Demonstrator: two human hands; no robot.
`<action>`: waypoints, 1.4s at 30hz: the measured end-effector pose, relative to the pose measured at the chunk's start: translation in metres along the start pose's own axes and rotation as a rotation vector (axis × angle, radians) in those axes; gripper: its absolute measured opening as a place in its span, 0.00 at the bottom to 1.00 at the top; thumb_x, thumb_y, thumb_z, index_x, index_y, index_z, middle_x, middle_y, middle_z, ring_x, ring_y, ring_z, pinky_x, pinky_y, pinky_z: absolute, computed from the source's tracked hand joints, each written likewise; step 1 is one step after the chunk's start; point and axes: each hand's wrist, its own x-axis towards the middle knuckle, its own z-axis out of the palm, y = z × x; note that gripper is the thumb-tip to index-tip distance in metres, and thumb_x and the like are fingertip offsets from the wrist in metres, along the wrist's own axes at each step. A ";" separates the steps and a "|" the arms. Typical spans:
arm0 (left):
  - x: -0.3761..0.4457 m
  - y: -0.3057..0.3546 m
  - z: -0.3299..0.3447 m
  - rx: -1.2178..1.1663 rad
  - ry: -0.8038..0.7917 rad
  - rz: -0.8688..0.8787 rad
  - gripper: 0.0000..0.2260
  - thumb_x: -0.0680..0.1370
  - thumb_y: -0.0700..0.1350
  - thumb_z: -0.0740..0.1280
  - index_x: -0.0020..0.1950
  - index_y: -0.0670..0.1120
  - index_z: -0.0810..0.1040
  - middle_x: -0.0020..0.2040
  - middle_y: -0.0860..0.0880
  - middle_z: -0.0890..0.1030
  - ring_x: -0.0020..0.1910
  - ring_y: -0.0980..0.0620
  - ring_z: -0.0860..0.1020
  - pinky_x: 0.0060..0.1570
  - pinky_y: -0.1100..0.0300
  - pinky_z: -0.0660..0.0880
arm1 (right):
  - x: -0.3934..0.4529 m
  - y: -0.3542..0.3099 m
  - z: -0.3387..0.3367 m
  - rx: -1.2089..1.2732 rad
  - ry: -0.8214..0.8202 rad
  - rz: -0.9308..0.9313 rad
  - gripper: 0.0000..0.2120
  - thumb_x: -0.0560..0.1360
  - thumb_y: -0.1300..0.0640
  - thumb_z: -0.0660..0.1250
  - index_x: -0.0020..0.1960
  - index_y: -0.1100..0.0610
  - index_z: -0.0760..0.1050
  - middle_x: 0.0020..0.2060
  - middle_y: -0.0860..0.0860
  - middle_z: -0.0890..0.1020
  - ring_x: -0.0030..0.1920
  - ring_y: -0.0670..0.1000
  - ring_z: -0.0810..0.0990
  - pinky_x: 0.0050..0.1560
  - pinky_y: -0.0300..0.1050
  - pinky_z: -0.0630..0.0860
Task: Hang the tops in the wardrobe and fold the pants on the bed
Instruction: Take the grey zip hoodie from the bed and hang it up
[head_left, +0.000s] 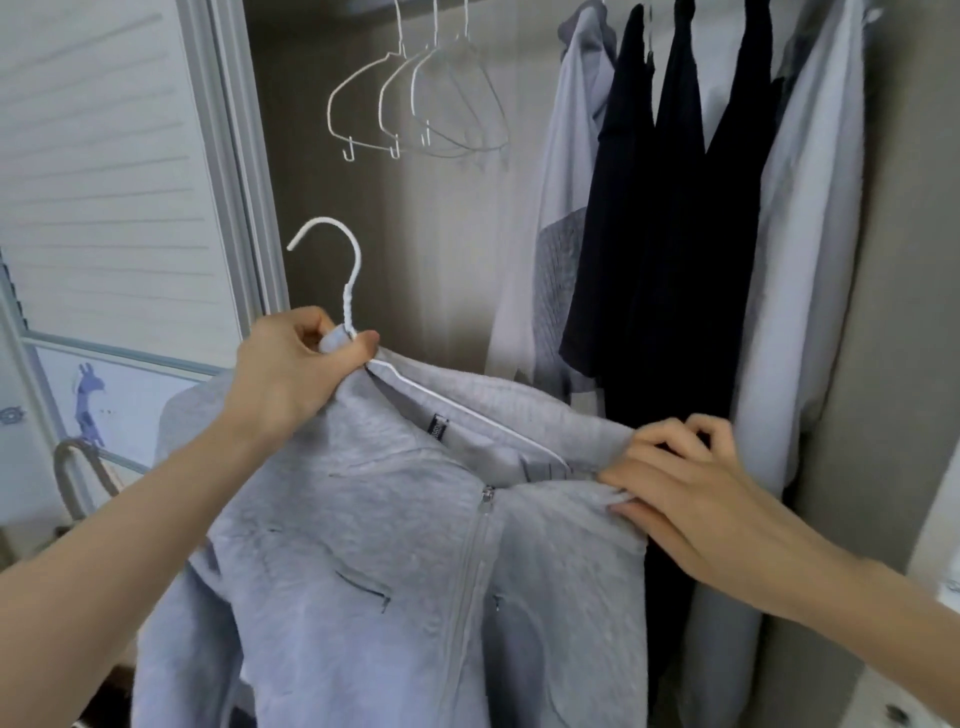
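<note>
Left hand (291, 364): fingers and thumb curled tight, pinching the neck of a white wire hanger (347, 291) together with a fold of the grey zip-up top (374, 561) at its collar. The hanger's hook rises clear above the fist, open end pointing left. Its twisted neck and one sloping arm show; the arm runs down to the right inside the collar, lying against the fabric.

The grey top hangs from this grip in front of the open wardrobe (322, 197), not yet on the rail. Fabric is a soft, fleecy knit, pale grey. A zip (470, 566) runs down the front, closed to the pull at the neckline. Two slit pockets with small zip pulls sit on either side of it. A black label (437, 427) is sewn inside the collar; its lettering is too small to read.

Above, three bare wire hangers (415, 104) hang in a cluster, thin and pale.

Right hand (685, 493): fingers bent, pinching the right shoulder edge of the top, where the hanger arm ends.

Further right hang pale shirts (561, 182) and dark garments (670, 234), smooth woven cloth.
</note>
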 end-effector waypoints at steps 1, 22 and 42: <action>-0.004 0.001 0.004 0.074 0.021 0.039 0.21 0.67 0.61 0.71 0.33 0.44 0.74 0.28 0.47 0.76 0.30 0.45 0.75 0.40 0.48 0.76 | 0.008 -0.001 -0.001 0.014 0.037 0.012 0.10 0.81 0.48 0.53 0.53 0.47 0.72 0.49 0.43 0.78 0.55 0.49 0.70 0.54 0.52 0.64; -0.042 0.054 0.035 0.052 0.065 0.311 0.22 0.71 0.65 0.66 0.35 0.46 0.70 0.31 0.48 0.78 0.35 0.45 0.76 0.41 0.48 0.74 | 0.101 -0.027 -0.001 0.663 0.080 0.432 0.20 0.77 0.45 0.63 0.38 0.61 0.74 0.27 0.52 0.72 0.28 0.47 0.67 0.32 0.43 0.66; -0.049 -0.006 -0.027 0.325 -0.037 0.491 0.27 0.72 0.66 0.62 0.23 0.51 0.57 0.19 0.47 0.64 0.21 0.47 0.62 0.25 0.56 0.62 | 0.158 0.028 -0.029 0.511 0.132 0.299 0.16 0.78 0.50 0.63 0.39 0.59 0.81 0.29 0.55 0.78 0.30 0.48 0.72 0.35 0.41 0.70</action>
